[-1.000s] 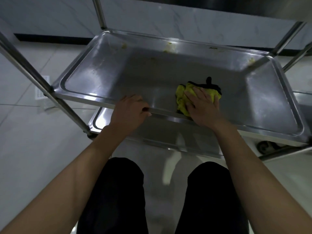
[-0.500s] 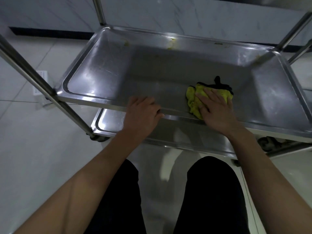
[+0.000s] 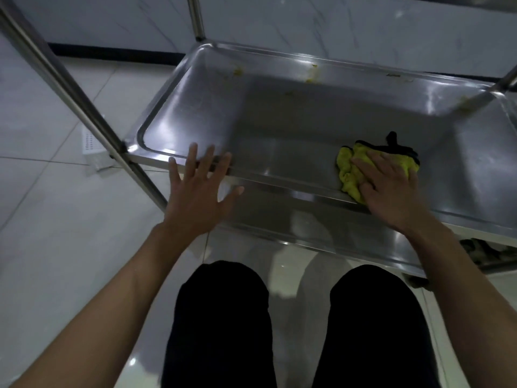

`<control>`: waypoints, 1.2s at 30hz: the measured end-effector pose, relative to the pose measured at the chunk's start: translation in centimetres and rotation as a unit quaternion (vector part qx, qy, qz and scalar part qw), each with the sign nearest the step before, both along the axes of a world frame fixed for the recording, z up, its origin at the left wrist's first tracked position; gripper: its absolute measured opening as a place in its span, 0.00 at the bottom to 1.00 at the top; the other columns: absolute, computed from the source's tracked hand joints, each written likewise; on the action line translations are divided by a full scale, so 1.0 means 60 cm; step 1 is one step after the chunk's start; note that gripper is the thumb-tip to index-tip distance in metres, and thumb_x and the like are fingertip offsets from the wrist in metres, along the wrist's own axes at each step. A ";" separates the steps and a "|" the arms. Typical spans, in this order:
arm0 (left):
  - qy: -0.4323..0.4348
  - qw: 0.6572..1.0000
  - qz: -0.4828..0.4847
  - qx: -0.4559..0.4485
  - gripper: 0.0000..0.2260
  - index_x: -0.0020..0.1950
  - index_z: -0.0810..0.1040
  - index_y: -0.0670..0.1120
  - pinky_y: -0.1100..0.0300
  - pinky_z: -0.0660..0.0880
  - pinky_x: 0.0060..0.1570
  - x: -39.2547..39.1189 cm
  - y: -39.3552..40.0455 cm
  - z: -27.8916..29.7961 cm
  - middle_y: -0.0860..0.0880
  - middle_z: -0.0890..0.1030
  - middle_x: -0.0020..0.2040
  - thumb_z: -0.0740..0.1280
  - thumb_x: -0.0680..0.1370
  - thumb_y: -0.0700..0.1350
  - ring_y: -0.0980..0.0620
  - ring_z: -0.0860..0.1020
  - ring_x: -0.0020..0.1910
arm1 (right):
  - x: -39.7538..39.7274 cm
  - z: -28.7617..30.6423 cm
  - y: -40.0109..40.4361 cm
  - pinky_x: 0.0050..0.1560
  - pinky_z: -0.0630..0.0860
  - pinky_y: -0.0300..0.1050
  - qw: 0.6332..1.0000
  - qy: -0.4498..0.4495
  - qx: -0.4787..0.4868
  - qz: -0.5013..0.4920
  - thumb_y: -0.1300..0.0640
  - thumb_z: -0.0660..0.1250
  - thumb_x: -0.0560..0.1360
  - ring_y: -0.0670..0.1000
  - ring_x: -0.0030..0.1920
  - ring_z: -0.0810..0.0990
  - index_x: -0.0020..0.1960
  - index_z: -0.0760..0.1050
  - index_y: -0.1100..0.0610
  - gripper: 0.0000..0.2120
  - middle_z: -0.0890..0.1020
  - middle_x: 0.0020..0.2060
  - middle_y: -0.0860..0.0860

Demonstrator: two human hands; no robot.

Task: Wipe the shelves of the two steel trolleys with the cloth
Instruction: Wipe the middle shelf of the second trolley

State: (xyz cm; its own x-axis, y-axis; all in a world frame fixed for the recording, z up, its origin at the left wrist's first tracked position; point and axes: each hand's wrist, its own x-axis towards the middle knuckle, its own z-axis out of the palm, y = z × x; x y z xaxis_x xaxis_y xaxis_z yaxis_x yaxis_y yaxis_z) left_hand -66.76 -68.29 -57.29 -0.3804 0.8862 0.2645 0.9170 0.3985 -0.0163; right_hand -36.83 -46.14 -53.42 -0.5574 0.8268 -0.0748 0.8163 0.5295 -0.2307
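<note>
A steel trolley shelf lies in front of me, with yellowish smears along its far edge. My right hand presses flat on a crumpled yellow cloth with black trim near the shelf's front rim, right of centre. My left hand hovers with fingers spread over the front rim at the left, holding nothing. A lower shelf shows beneath the front rim.
Steel uprights stand at the front left and back. A white perforated floor drain cover lies on the tiled floor to the left. My knees in black trousers are just below the trolley.
My left hand has let go of the front rim and lifted off with fingers spread. The right hand with the cloth has slid to the right along the shelf.
</note>
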 end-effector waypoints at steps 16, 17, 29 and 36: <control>-0.017 0.999 0.043 -0.013 0.34 0.80 0.57 0.58 0.28 0.50 0.71 -0.034 -0.004 -0.020 0.46 0.58 0.81 0.57 0.77 0.69 0.39 0.52 0.80 | -0.080 -0.005 -0.026 0.75 0.43 0.67 0.999 -0.038 -0.012 0.036 0.46 0.48 0.82 0.48 0.80 0.46 0.81 0.53 0.41 0.26 0.49 0.81 0.45; -0.018 0.999 0.040 -0.016 0.34 0.80 0.57 0.58 0.27 0.51 0.71 -0.034 -0.004 -0.018 0.47 0.58 0.81 0.58 0.77 0.69 0.39 0.53 0.80 | -0.104 -0.008 -0.029 0.75 0.42 0.67 0.998 -0.044 -0.017 0.049 0.48 0.49 0.83 0.47 0.80 0.44 0.81 0.50 0.41 0.27 0.48 0.82 0.44; -0.040 0.989 0.078 0.117 0.15 0.64 0.81 0.51 0.45 0.73 0.62 -0.125 -0.085 0.008 0.49 0.79 0.66 0.66 0.79 0.48 0.47 0.78 0.63 | -0.398 -0.012 -0.120 0.75 0.39 0.71 0.981 -0.010 -0.036 0.192 0.52 0.51 0.82 0.53 0.80 0.43 0.81 0.51 0.45 0.27 0.47 0.81 0.46; -0.068 0.985 0.079 0.140 0.15 0.62 0.83 0.53 0.50 0.76 0.54 -0.142 -0.094 0.011 0.53 0.81 0.64 0.67 0.77 0.44 0.52 0.77 0.64 | -0.544 0.006 -0.160 0.75 0.41 0.72 0.962 -0.024 -0.024 0.271 0.51 0.51 0.85 0.53 0.81 0.42 0.81 0.52 0.46 0.25 0.48 0.81 0.49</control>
State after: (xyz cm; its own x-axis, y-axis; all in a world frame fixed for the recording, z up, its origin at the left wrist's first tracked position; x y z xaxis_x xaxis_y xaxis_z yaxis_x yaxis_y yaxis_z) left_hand -75.25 -73.94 -56.66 -0.5568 0.7125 0.4271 0.8291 0.5080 0.2334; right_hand -69.45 -55.76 -53.07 -0.9006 0.4108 -0.1420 0.4338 0.8700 -0.2344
